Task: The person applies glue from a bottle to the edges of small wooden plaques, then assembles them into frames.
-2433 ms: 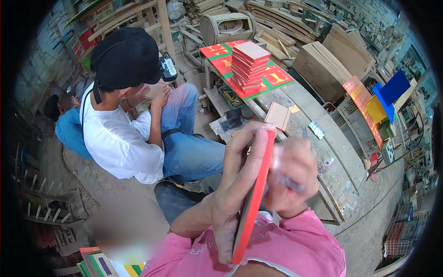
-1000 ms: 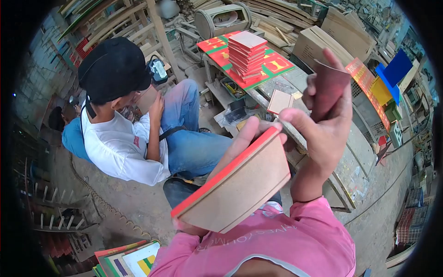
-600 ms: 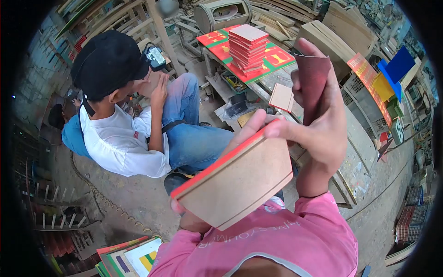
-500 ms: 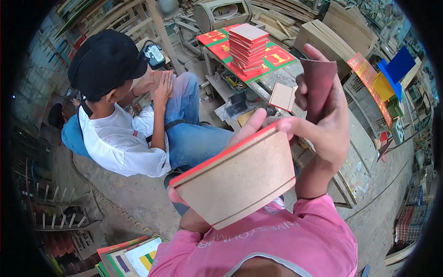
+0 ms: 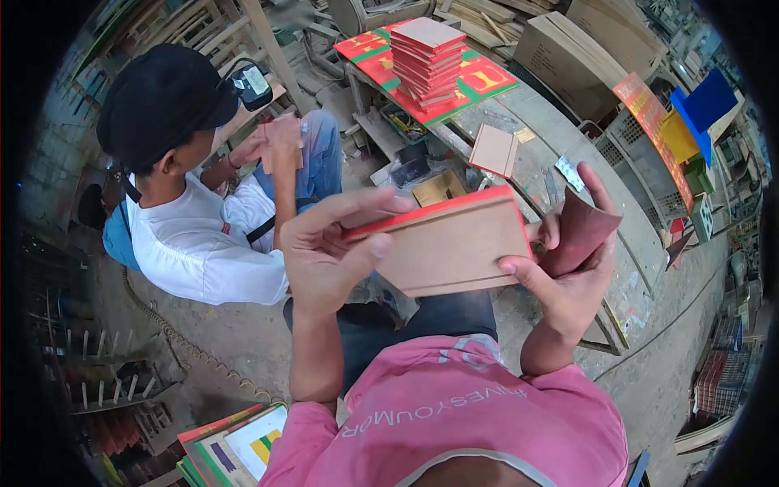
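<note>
A small brown wooden board (image 5: 454,252) with red edges and a groove along its long sides is held up in front of my chest. My left hand (image 5: 337,247) grips its left end between thumb and fingers. At the right end, the thumb of my right hand (image 5: 572,284) presses on the face, with the fingers partly hidden behind. A curled dark-red sheet of sandpaper (image 5: 580,231) is also tucked in my right hand.
A stack of similar red-edged boards (image 5: 426,65) stands on a red-and-green painted panel (image 5: 487,77) on the workbench (image 5: 625,284). One single board (image 5: 493,151) lies nearer. At left, a co-worker (image 5: 203,235) sits holding another board. Painted panels (image 5: 235,446) lean at lower left.
The board has moved up and right and turned more level. My left hand has come from beneath to its left end. My right hand, with the sandpaper, has moved lower.
</note>
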Demonstrator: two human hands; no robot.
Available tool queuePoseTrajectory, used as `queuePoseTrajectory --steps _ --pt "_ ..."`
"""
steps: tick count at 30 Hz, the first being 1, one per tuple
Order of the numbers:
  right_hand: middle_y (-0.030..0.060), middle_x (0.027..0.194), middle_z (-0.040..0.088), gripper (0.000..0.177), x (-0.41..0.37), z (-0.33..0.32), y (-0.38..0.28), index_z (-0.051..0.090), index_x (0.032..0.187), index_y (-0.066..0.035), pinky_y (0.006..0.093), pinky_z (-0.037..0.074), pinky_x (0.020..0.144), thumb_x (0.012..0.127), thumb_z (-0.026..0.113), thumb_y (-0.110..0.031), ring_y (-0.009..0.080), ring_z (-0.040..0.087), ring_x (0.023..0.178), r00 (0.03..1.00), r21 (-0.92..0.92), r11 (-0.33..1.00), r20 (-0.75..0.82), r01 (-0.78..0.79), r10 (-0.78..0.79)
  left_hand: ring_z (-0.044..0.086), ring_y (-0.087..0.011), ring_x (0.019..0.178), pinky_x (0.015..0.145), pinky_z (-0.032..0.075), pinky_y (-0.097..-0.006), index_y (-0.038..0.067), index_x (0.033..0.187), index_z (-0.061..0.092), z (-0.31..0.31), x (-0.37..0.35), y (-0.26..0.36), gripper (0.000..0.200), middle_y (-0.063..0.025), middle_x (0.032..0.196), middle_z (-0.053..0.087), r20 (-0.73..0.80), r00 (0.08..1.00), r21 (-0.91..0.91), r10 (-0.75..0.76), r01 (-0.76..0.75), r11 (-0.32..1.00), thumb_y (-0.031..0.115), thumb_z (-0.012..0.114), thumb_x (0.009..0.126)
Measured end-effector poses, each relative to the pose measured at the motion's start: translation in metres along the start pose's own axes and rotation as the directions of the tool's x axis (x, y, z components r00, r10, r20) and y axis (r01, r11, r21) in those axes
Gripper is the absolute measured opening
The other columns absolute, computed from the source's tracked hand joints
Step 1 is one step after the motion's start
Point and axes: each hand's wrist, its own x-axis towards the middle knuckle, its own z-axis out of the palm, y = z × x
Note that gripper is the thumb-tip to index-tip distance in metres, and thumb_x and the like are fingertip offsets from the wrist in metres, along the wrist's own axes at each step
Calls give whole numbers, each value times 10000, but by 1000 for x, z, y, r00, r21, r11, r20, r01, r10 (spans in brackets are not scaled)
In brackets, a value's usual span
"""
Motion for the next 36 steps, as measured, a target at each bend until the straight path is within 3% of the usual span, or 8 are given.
queuePoseTrajectory --steps 3,11,16,22,27,28,31,36 --pt "39 814 452 1011 -1 1 9 292 1443 -5 335 538 735 607 850 106 173 639 756 996 -10 997 51 80 -79 657 -129 816 727 523 -234 -22 1000 714 13 7 10 360 -112 911 693 28 998 383 59 -65 921 -54 817 657" --pt "28 799 484 1037 -3 -12 9 331 1425 20 285 503 725 557 895 58 127 573 731 977 -136 972 117 192 -177 608 -73 699 626 453 -189 -18 854 729 39 9 18 161 -62 810 682 -24 1000 589 5 10 808 22 805 718" --pt "27 835 518 1063 -5 0 -17 344 1420 38 241 449 714 509 893 48 95 489 727 997 26 999 77 -26 24 571 -38 604 529 427 -192 -9 784 732 40 15 16 141 -20 686 672 -23 992 615 -127 114 780 106 811 764" --pt "15 831 503 1068 0 4 -24 336 1408 71 210 404 683 481 857 -20 89 484 727 993 40 993 -18 -114 115 480 -5 585 476 280 -188 -13 808 720 43 19 22 123 10 744 634 -40 914 321 -403 394 861 106 736 836" --pt "13 893 508 996 1 -2 -20 329 1419 54 233 444 709 560 831 13 92 489 770 994 36 993 26 -111 110 642 -128 861 761 484 -227 -19 1105 677 23 16 30 352 -116 1015 685 52 883 313 -466 429 847 245 711 875" --pt "4 881 492 962 3 0 -18 333 1417 54 234 437 715 586 815 10 92 489 771 996 57 995 -37 -77 79 642 -128 861 761 484 -227 -19 1105 677 19 15 28 352 -116 1015 685 50 886 312 -461 425 850 245 711 875" --pt "-12 850 458 902 0 0 -10 337 1415 55 233 419 743 634 786 6 91 490 783 993 114 991 -84 -72 81 382 -343 1374 1087 398 -378 13 1495 205 15 -5 -10 1073 -256 1480 337 307 951 -572 -47 224 789 536 769 748" --pt "-17 882 441 875 -27 28 15 253 1446 59 228 371 841 722 745 39 73 473 847 950 280 909 40 -310 311 380 -346 1363 1103 361 -434 20 1497 198 30 -23 -10 1073 -255 1456 354 200 978 -421 -56 138 897 514 773 737"
